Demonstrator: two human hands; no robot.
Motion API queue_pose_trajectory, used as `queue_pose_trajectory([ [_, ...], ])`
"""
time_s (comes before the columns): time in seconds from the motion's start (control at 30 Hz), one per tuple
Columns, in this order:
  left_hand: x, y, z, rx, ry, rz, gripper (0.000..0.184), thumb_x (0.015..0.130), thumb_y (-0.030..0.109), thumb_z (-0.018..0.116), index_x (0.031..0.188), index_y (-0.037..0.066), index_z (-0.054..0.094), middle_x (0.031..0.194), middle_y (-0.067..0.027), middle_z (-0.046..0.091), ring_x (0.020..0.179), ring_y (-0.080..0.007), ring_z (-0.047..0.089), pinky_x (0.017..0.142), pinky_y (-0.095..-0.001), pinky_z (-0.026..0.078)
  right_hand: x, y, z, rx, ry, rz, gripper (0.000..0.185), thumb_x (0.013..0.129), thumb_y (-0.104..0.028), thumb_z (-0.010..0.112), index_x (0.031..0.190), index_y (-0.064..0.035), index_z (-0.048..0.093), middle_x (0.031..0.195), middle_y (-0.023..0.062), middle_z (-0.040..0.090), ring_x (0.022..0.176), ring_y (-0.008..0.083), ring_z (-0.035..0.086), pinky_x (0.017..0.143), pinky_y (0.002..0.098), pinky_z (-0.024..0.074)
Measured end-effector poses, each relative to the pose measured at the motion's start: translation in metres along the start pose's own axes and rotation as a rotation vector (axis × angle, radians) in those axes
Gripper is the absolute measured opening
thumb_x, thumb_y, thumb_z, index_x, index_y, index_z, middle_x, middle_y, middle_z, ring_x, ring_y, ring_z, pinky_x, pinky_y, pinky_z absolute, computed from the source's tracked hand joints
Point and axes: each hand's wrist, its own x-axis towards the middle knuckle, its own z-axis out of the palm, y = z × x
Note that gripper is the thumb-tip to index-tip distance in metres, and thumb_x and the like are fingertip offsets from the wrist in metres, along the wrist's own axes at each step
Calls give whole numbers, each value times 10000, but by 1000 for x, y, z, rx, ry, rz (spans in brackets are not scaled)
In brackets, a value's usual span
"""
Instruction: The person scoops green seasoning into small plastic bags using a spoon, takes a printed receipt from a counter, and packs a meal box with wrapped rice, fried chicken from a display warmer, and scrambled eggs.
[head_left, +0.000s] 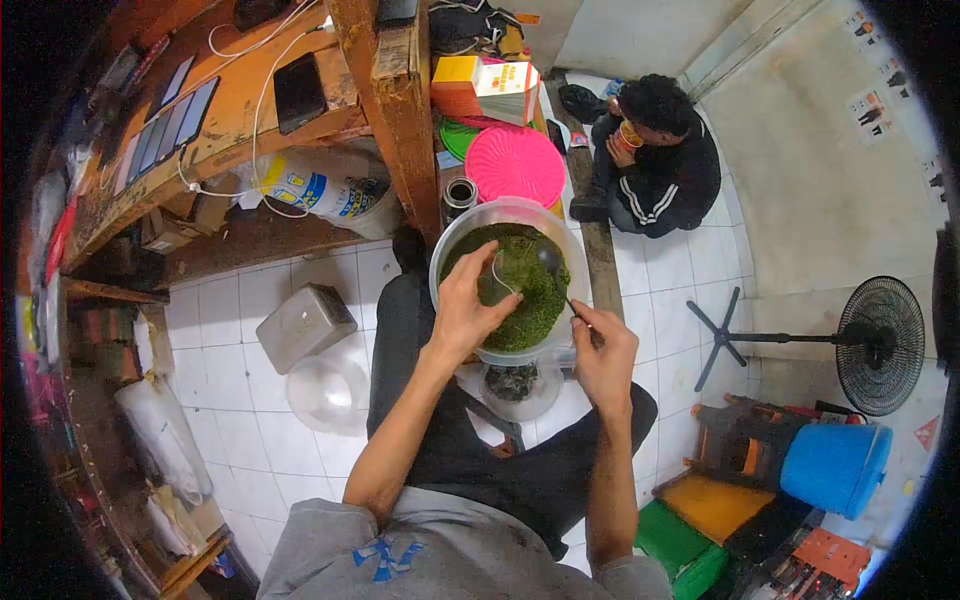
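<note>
A large clear plastic tub (512, 208) in front of me holds finely shredded green leafy stuff (535, 322). My right hand (605, 362) is closed around the handle of a spoon (549, 262), whose dark bowl rests over the green stuff. Over the tub's left side, my left hand (462, 310) curls its thumb and fingers around a small see-through container with a pale curved rim (497, 268). How full that container is cannot be made out. Below the tub stands a clear bowl (535, 398) with something dark green inside.
Beyond the tub are a pink lid (515, 168), an open can (461, 193) and a yellow-and-red box (486, 90). Another person (660, 155) sits at the far right holding a cup. A fan (880, 345) stands right; a lidded container (306, 325) sits on the tiled floor.
</note>
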Motion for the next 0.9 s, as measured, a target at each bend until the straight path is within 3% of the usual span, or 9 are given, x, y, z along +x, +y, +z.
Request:
queue_pose_trajectory([
  [0.1, -1, -2, -1, 14, 55, 30, 748, 684, 137, 876, 1352, 30, 557, 1226, -164, 652, 1114, -296, 649, 973, -388, 521, 5, 5, 9, 114, -108, 94, 233, 865, -42, 676, 1089, -11, 733, 916, 170, 691, 818, 315, 676, 754, 374, 535],
  [0.23, -7, -2, 7, -10, 148, 41, 743, 671, 132, 875, 1342, 37, 570, 1200, -152, 659, 1089, -295, 657, 956, -394, 528, 22, -30, 35, -96, 57, -228, 192, 838, -59, 699, 1024, -38, 738, 1093, 148, 649, 1035, 345, 596, 921, 423, 482],
  [0.47, -13, -1, 2, 9, 38, 53, 1036, 703, 112, 844, 1551, 50, 252, 1478, -191, 464, 1401, -328, 420, 1179, -411, 319, 38, -30, 51, -119, 56, -282, 135, 797, -63, 726, 925, -23, 713, 1167, 176, 605, 1098, 371, 538, 964, 453, 429],
  [0.53, -8, -5, -3, -289, -86, 8, 958, 782, 120, 800, 1560, 64, 244, 1461, -197, 489, 1370, -334, 457, 1164, -408, 318, 35, -33, 43, -144, 24, -252, 108, 814, -35, 693, 918, -17, 714, 1115, 166, 621, 1089, 360, 571, 931, 449, 474],
  [0.57, -6, -4, -1, -432, -62, 5, 663, 878, 130, 740, 1459, 28, 436, 1352, -160, 593, 1274, -246, 540, 1107, -368, 378, 35, -26, 40, -4, -26, -206, 109, 813, -18, 691, 920, -5, 711, 1056, 164, 638, 1006, 345, 608, 874, 425, 497],
  [0.6, -4, -6, -2, -434, -60, -1, 663, 878, 130, 740, 1459, 28, 436, 1352, -160, 593, 1274, -246, 540, 1107, -368, 378, 35, -26, 38, 137, -79, -158, 110, 813, -1, 689, 921, 6, 708, 998, 161, 654, 922, 329, 644, 817, 401, 520],
  [0.67, -1, -10, -3, -560, -257, -188, 310, 945, 123, 682, 1223, -5, 632, 1147, -95, 690, 1099, -171, 614, 995, -320, 456, 31, -32, 32, 166, -39, -164, 110, 823, 25, 688, 930, 15, 706, 889, 148, 680, 762, 277, 670, 710, 347, 527],
  [0.7, -2, -6, 3, -631, -180, -176, 140, 975, 127, 665, 1040, 7, 693, 991, -4, 684, 909, -71, 591, 798, -243, 481, 29, -31, 29, 177, -17, -142, 130, 828, 22, 693, 956, 8, 704, 885, 147, 690, 761, 257, 675, 705, 334, 525],
  [0.9, -10, 3, 7, -661, -178, -304, 170, 966, 168, 691, 990, 0, 697, 883, 3, 685, 837, -84, 602, 804, -254, 484, 20, -28, 26, 352, 9, -7, 235, 837, -5, 712, 1068, -12, 673, 868, 124, 716, 786, 208, 696, 729, 316, 535],
])
